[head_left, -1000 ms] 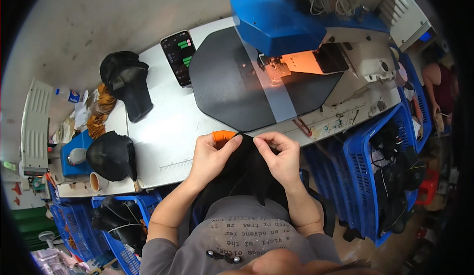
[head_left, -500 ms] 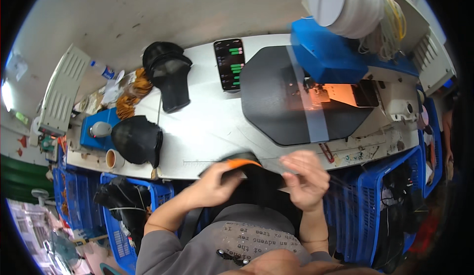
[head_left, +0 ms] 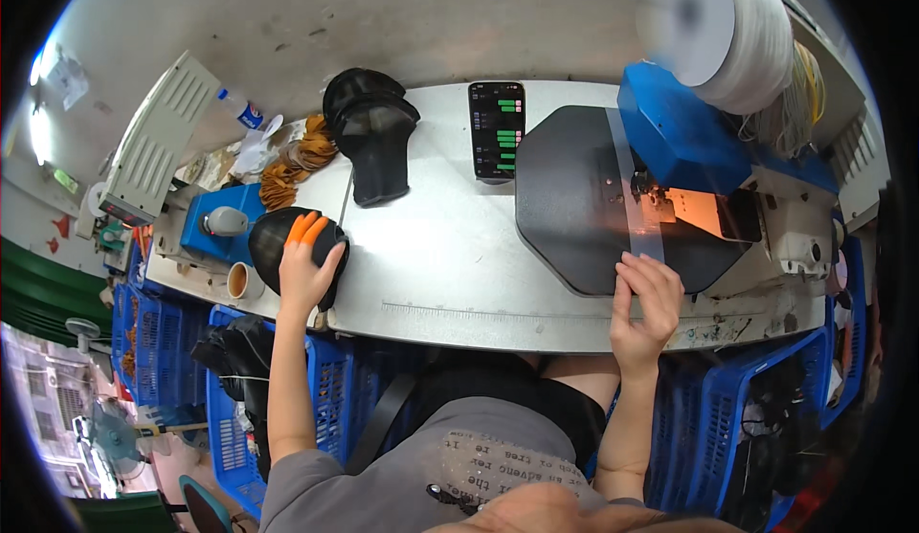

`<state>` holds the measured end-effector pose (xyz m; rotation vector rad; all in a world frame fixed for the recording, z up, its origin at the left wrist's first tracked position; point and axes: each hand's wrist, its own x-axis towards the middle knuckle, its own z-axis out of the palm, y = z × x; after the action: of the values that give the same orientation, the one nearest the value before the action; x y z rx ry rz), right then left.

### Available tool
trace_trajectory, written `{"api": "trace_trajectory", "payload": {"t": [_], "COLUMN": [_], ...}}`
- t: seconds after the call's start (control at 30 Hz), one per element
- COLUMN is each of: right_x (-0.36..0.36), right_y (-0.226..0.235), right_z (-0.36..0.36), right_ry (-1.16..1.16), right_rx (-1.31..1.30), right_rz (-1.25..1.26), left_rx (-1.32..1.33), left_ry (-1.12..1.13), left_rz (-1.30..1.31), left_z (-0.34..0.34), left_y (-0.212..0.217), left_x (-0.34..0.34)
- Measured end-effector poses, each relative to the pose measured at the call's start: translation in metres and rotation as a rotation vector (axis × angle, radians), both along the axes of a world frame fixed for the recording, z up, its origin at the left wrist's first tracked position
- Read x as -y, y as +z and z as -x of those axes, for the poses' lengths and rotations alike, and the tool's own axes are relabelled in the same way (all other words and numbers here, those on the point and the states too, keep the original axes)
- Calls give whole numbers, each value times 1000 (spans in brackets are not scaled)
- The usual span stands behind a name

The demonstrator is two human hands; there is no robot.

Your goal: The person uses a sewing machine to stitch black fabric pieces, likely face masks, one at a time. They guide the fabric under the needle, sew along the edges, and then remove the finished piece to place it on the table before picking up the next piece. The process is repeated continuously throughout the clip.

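My left hand, with orange covers on two fingertips, lies flat on a rounded black cap piece at the left end of the grey worktable. My right hand rests at the table's front edge, its fingers touching a clear strip of tape that runs across a black octagonal plate. The plate sits under a blue sewing machine head with a lit orange area. A stack of black cap pieces stands at the back of the table.
A black phone with a lit screen lies at the back. A big white spool hangs above the machine. Left of the table are a blue block, a paper cup and brown rings. Blue crates stand below the table.
Both hands were together on black cloth in my lap. My left hand has since reached out left onto the black cap piece, and my right hand has gone up to the plate and tape.
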<state>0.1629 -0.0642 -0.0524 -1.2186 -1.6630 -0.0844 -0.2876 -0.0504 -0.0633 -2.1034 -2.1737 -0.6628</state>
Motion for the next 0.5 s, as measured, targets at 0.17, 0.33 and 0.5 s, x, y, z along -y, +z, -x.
{"api": "trace_trajectory", "payload": {"t": [0.17,0.33,0.5], "right_x": [-1,-3,-3], "right_y": [-3,-2,-4], "right_z": [0,-1,0], "right_ry": [2,22,-11], "right_rx": [-3,-10,-22], "right_rz": [-26,-50,-58], "left_rx": [-360,-815,-756], "left_ry": [-122,-220,-354], "left_rz": [240,18,169], "left_z": [-46,-25,-31], "left_y": [-12,-81,-82], "left_x": [-89,-150,-161]}}
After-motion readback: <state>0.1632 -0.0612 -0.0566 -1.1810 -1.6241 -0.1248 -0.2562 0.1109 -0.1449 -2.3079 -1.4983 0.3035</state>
